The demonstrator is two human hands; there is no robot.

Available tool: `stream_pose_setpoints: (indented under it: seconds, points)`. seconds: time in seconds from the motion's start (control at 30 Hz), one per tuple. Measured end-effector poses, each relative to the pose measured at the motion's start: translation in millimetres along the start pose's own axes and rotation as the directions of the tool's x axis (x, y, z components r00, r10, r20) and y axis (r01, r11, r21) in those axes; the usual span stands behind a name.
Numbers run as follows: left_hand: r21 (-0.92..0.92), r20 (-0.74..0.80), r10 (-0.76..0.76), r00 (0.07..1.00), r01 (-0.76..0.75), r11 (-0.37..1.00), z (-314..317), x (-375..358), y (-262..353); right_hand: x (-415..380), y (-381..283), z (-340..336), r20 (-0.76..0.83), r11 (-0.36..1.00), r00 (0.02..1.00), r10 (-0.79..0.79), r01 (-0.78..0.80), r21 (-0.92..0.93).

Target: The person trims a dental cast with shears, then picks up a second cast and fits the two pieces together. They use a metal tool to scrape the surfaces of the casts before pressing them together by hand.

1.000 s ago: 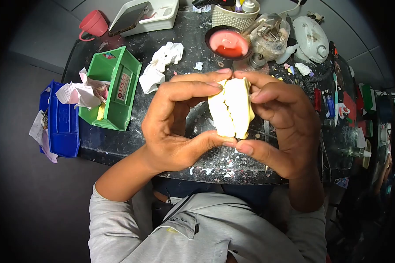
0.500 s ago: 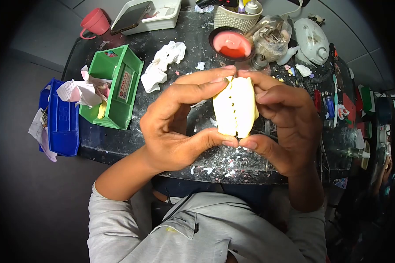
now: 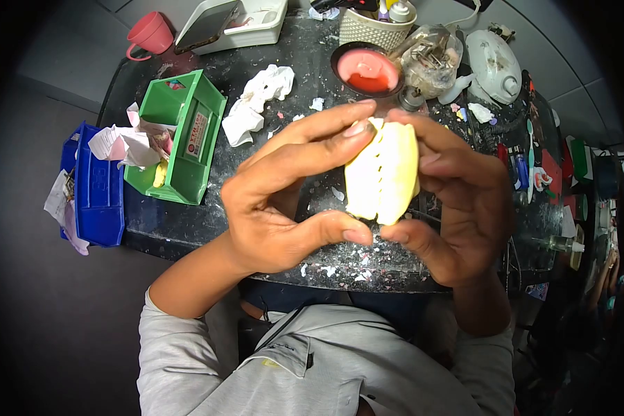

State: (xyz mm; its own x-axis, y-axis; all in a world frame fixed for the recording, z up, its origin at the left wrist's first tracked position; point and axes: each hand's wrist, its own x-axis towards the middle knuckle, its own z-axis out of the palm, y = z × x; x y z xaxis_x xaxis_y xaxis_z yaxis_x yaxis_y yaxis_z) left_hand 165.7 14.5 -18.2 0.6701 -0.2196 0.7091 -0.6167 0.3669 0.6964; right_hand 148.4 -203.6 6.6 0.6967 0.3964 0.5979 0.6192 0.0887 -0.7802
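Note:
A pale yellow block (image 3: 383, 172), made of two halves that meet along a jagged line, is held up above the dark table. My left hand (image 3: 284, 187) grips its left side, with fingertips at the top and the thumb near the bottom. On the right side, my right hand (image 3: 461, 197) has its fingers at the upper edge and its thumb by the lower right corner. The block's surface is partly washed out by bright light. Behind the hands sits a dark bowl with pink and red material (image 3: 367, 69).
A green bin (image 3: 204, 139) with papers and a blue bin (image 3: 100, 187) stand at the left. Crumpled white tissue (image 3: 246, 114), a pink cup (image 3: 150, 35), a white tray (image 3: 256, 31), a woven basket (image 3: 374, 33) and a clear bag (image 3: 430, 62) lie beyond. White scraps dot the table (image 3: 312, 239).
The yellow block has shifted slightly right and turned a little, showing more of its right half. My right hand has moved slightly right, and the thumbs are farther apart.

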Motion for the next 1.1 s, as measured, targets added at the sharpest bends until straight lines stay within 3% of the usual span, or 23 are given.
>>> stream_pose_setpoints:
  seconds: [0.07,0.2,0.3,0.37,0.6,0.67,0.87,1.1]
  points:
    - [0.012,0.032,-0.134,0.99,0.133,0.991,-3,3,8,1,0,0,-0.048,0.998,0.999,-0.016,0.013,-0.065]
    - [0.015,0.035,-0.124,0.992,0.124,0.992,-2,1,6,2,4,5,-0.066,0.998,0.996,-0.054,0.052,-0.043]
    - [-0.089,0.017,-0.135,0.991,0.136,0.987,0,1,7,3,3,4,-0.083,0.995,0.993,-0.083,0.078,-0.054]
    - [-0.142,0.012,-0.185,0.983,0.185,0.972,1,2,9,4,-1,-3,0.007,0.982,0.998,-0.063,0.064,-0.18]
    - [-0.092,0.045,-0.127,0.991,0.13,0.987,-2,3,5,3,-2,1,-0.056,0.991,0.998,-0.042,0.035,-0.132]
    - [-0.114,0.049,-0.154,0.987,0.159,0.981,-1,3,7,2,-5,-3,0.001,0.968,0.999,-0.053,0.051,-0.245]
    - [-0.149,0.035,-0.182,0.983,0.185,0.971,1,1,6,1,-2,-2,0.011,0.953,0.994,-0.106,0.105,-0.283]
    - [-0.126,0.056,-0.187,0.981,0.193,0.973,0,2,7,-1,-4,3,-0.067,0.986,0.997,-0.021,0.01,-0.166]
